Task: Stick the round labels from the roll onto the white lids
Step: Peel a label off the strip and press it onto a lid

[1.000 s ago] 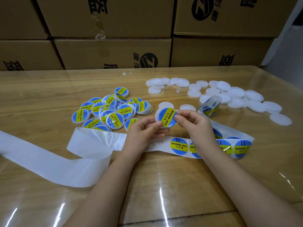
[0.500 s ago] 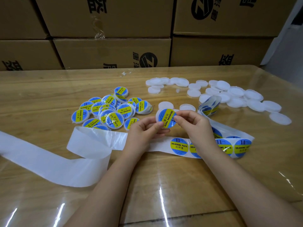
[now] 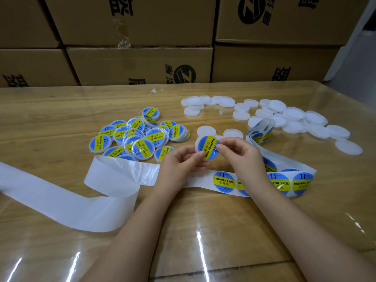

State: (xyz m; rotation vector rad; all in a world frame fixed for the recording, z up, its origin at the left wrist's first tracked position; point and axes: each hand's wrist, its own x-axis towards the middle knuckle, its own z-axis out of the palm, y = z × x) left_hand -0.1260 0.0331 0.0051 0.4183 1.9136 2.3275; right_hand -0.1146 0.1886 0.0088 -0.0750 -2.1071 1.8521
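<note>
Smoothing label [image 3: 208, 147] onto white lid [image 3: 197, 146], frame centre; left hand [image 3: 181, 162] and right hand [image 3: 242, 157] pinch its edges. Seating looks done, though it is hard to tell. Next: add to labelled pile [image 3: 138, 137], peel another.

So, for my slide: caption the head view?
Left hand and right hand hold a labelled lid near the label strip.

"SOLDERING PASTE" and "II" stand on the held lid's label [image 3: 208, 147] and the strip's labels [image 3: 224, 182].
</note>
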